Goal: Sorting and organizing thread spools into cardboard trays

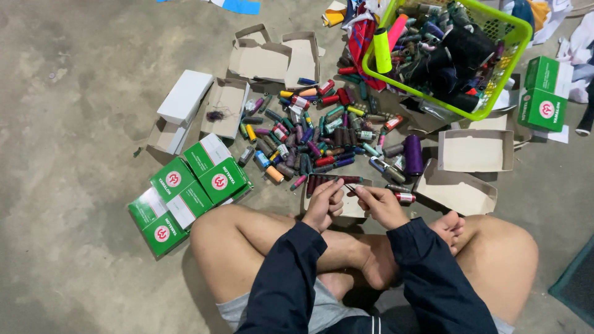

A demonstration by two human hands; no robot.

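Close together, left hand (324,204) and right hand (378,204) each pinch thread beside the spool pile's (315,136) near edge.

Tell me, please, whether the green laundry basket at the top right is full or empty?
Full: the green basket is heaped to its rim with thread cones and spools, mostly dark, with one yellow-green cone upright.

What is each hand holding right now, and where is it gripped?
Both the left hand and right hand pinch something small and dark over the open box of maroon spools. It looks like a spool or thread end, but it is too small to tell.
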